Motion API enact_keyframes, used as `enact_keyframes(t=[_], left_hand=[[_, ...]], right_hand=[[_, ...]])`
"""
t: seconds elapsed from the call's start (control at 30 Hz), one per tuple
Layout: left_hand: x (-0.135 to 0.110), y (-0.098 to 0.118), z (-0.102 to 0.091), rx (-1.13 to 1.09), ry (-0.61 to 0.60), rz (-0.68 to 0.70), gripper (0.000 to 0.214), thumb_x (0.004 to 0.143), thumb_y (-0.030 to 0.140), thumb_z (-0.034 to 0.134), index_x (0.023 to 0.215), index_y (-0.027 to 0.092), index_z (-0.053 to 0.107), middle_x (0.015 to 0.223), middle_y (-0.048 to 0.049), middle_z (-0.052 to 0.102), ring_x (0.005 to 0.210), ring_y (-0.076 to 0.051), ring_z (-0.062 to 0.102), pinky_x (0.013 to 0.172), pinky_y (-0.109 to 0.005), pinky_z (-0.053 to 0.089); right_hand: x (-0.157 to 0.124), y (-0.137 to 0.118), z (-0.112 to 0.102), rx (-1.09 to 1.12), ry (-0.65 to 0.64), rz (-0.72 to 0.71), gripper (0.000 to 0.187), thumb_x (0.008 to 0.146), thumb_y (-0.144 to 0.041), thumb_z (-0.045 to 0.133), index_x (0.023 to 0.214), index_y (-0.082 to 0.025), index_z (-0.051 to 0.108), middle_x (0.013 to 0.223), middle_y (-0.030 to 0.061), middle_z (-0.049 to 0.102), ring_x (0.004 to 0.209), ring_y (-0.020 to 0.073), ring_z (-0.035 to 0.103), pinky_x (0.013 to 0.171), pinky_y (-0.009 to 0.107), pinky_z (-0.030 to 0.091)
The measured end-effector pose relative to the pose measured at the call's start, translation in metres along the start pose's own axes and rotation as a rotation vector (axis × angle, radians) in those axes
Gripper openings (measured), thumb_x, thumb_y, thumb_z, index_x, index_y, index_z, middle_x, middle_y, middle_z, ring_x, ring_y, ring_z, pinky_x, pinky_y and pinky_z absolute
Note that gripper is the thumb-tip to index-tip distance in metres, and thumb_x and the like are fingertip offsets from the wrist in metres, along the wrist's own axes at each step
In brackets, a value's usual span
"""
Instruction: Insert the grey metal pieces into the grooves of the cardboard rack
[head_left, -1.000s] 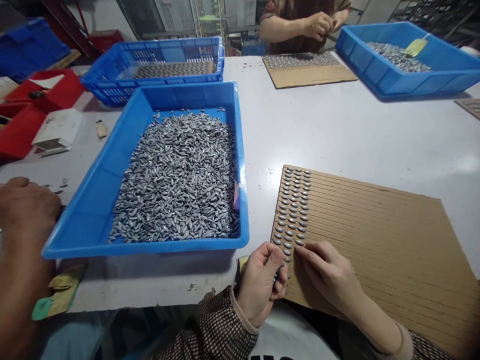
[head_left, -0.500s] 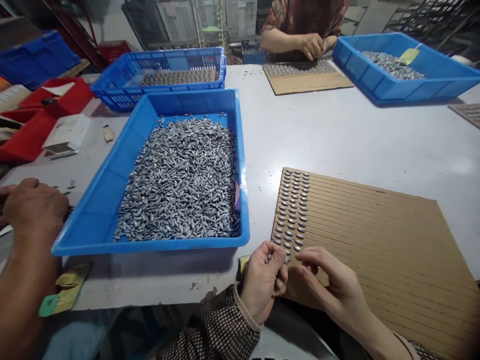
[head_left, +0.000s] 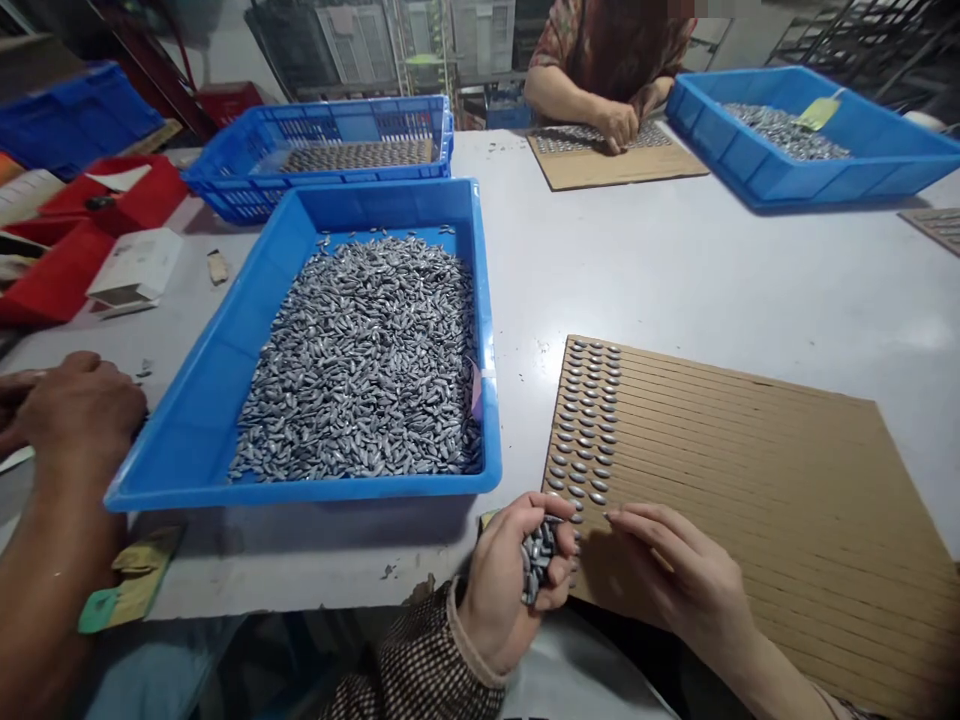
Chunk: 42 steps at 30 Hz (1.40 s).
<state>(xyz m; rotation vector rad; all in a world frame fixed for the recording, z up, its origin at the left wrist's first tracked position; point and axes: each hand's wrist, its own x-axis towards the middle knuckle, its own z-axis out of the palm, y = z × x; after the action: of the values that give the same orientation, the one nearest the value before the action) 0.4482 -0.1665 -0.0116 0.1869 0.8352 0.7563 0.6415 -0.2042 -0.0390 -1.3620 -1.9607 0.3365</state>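
My left hand (head_left: 506, 585) is cupped palm up around a handful of small grey spindle-shaped metal pieces (head_left: 538, 560). It is just off the left edge of a grooved cardboard sheet (head_left: 750, 470). Over the sheet's near left part, my right hand (head_left: 690, 570) pinches thumb and forefinger together, with the tip of one grey piece showing at the fingertips. Three columns of the same pieces (head_left: 587, 420) lie in the grooves along the sheet's left side; my left hand partly hides the near ones. A blue tray (head_left: 300, 490) heaped with loose pieces stands to the left.
Across the white table (head_left: 585, 260), another person's hands (head_left: 621, 125) work over a filled cardboard sheet (head_left: 630, 172) beside a second blue tray (head_left: 832, 185). A blue crate (head_left: 247, 195) stands behind my tray. Another person's arm (head_left: 75, 430) rests at far left, near red bins (head_left: 60, 270).
My left hand has turned and loosened, so the pieces in its palm now show. The right fingers have closed into a pinch on a piece. Across the table, the other person's hands have shifted.
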Motion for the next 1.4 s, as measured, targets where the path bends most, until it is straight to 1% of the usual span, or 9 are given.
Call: enact_keyframes(t=[0.1, 0.27, 0.53, 0.77, 0.93, 1.07, 1.2, 1.3, 1.4], left_hand=[[-0.006, 0.003, -0.003, 0.027, -0.022, -0.029, 0.016, 0.084, 0.026, 0.058, 0.096, 0.015, 0.060, 0.070, 0.0007, 0.056, 0.044, -0.003, 0.040, 0.037, -0.014, 0.021], [-0.005, -0.002, -0.007, 0.095, 0.002, -0.039, 0.022, 0.086, 0.036, 0.062, 0.095, 0.017, 0.058, 0.068, 0.0017, 0.056, 0.044, -0.002, 0.039, 0.037, -0.013, 0.018], [-0.008, -0.004, -0.008, 0.140, 0.047, -0.039, 0.035, 0.075, 0.040, 0.076, 0.093, 0.012, 0.064, 0.069, 0.0009, 0.056, 0.046, -0.001, 0.039, 0.038, -0.014, 0.018], [-0.008, -0.003, -0.001, 0.166, 0.081, -0.014, 0.036, 0.069, 0.036, 0.080, 0.085, 0.016, 0.056, 0.071, -0.0009, 0.061, 0.047, -0.003, 0.040, 0.038, -0.015, 0.018], [-0.006, -0.005, -0.001, 0.183, 0.071, -0.012, 0.036, 0.067, 0.035, 0.082, 0.082, 0.017, 0.054, 0.061, 0.0047, 0.051, 0.046, -0.002, 0.036, 0.038, -0.015, 0.016], [-0.003, -0.005, 0.000, 0.233, 0.019, -0.005, 0.035, 0.067, 0.034, 0.082, 0.082, 0.017, 0.056, 0.052, 0.0074, 0.046, 0.042, -0.002, 0.033, 0.038, -0.015, 0.016], [0.000, -0.004, -0.001, 0.298, -0.009, 0.023, 0.037, 0.066, 0.038, 0.082, 0.081, 0.016, 0.058, 0.050, 0.0081, 0.044, 0.040, -0.002, 0.032, 0.038, -0.015, 0.018], [0.000, -0.006, -0.003, 0.305, -0.007, 0.035, 0.036, 0.067, 0.039, 0.082, 0.082, 0.016, 0.058, 0.052, 0.0073, 0.046, 0.040, -0.002, 0.033, 0.037, -0.015, 0.018], [-0.002, -0.003, -0.002, 0.265, 0.002, 0.027, 0.034, 0.068, 0.034, 0.082, 0.082, 0.015, 0.057, 0.051, 0.0071, 0.047, 0.040, -0.002, 0.033, 0.037, -0.013, 0.019]], right_hand=[[-0.009, 0.011, 0.006, -0.086, -0.048, -0.032, 0.024, 0.092, -0.008, 0.051, 0.109, -0.020, 0.063, 0.097, 0.0088, 0.068, 0.085, 0.0165, 0.065, 0.071, 0.027, 0.056], [-0.009, 0.020, 0.017, -0.179, -0.103, -0.074, 0.026, 0.094, -0.010, 0.047, 0.109, -0.019, 0.066, 0.097, 0.0096, 0.069, 0.082, 0.0170, 0.063, 0.070, 0.030, 0.053], [-0.004, 0.022, 0.016, -0.219, -0.118, -0.092, 0.026, 0.093, -0.010, 0.048, 0.106, -0.019, 0.068, 0.091, 0.0086, 0.068, 0.078, 0.0170, 0.061, 0.065, 0.029, 0.052], [-0.003, 0.021, 0.016, -0.189, -0.119, -0.058, 0.023, 0.093, -0.012, 0.049, 0.104, -0.020, 0.068, 0.091, 0.0084, 0.068, 0.080, 0.0181, 0.062, 0.067, 0.030, 0.053], [0.007, -0.006, 0.002, 0.151, -0.076, 0.147, 0.019, 0.094, -0.022, 0.054, 0.109, -0.021, 0.064, 0.096, 0.0088, 0.068, 0.085, 0.0184, 0.065, 0.071, 0.028, 0.057], [0.020, -0.025, -0.010, 0.491, -0.174, 0.348, 0.016, 0.093, -0.030, 0.057, 0.100, -0.021, 0.068, 0.090, 0.0064, 0.071, 0.081, 0.0178, 0.067, 0.070, 0.026, 0.057], [0.025, -0.026, -0.008, 0.714, -0.230, 0.522, 0.017, 0.090, -0.034, 0.063, 0.094, -0.019, 0.069, 0.084, 0.0050, 0.071, 0.074, 0.0165, 0.067, 0.067, 0.025, 0.057], [0.023, -0.028, -0.003, 0.784, -0.228, 0.567, 0.017, 0.090, -0.035, 0.063, 0.094, -0.020, 0.069, 0.082, 0.0034, 0.071, 0.071, 0.0159, 0.067, 0.066, 0.025, 0.057], [0.019, -0.032, -0.004, 0.726, -0.185, 0.518, 0.015, 0.090, -0.034, 0.062, 0.092, -0.020, 0.069, 0.082, 0.0034, 0.072, 0.073, 0.0165, 0.068, 0.066, 0.024, 0.058]])
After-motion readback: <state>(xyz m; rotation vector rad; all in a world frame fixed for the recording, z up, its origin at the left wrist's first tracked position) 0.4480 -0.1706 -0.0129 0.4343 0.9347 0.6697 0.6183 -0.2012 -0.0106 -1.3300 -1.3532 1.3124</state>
